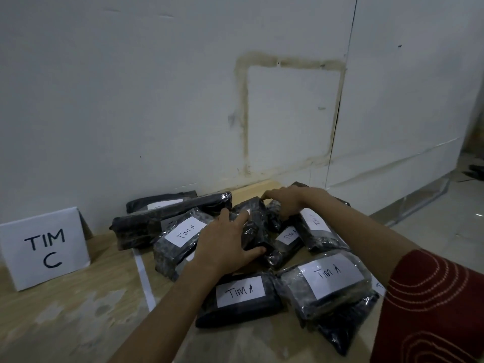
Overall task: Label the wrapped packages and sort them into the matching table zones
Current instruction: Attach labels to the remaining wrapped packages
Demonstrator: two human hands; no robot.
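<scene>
The wrapped package (259, 229), dark and film-covered, lies on top of the pile at the middle of the counter (78, 310), close to the wall (157, 100).

The left hand (225, 242) grips its near end: fingers spread over the top face, thumb along the near edge. The right hand (285, 203) holds its far end with the fingers curled down over the far edge. Whether this package carries a label cannot be told.

Other wrapped packages surround it, touching or overlapping:
- one at the left (180, 239), labelled "TIM A";
- one at the near centre (241, 294), labelled "TIM A";
- one at the near right (330, 279), labelled "TIM A";
- a long package (170, 216) at the rear left.

A strip of white tape (142, 273) runs across the counter left of the pile. Beyond it stands a folded white sign (44, 247) reading "TIM C".
</scene>
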